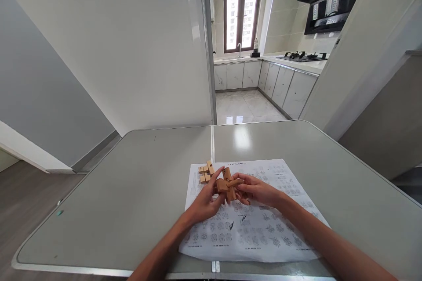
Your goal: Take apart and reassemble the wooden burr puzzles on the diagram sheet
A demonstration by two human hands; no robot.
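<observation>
A partly joined wooden burr puzzle (226,185) is held between my two hands, above a printed sheet. My left hand (206,202) grips it from the left, thumb and fingers pressed on its blocks. From the right, my right hand (259,191) pinches a wooden piece that sticks out of the puzzle. Beyond my left hand, several loose notched wooden pieces (205,173) lie in a cluster on the paper. The large white instruction sheet (244,241) carries rows of small diagrams and a few dark pen marks.
The grey folding table (132,202) has a metal seam down its middle and a metal-edged rim. A small green bit (60,213) lies near its left edge. Past the table stand a white wall (148,52) and a kitchen with cabinets (280,85) and a gas stove (305,56).
</observation>
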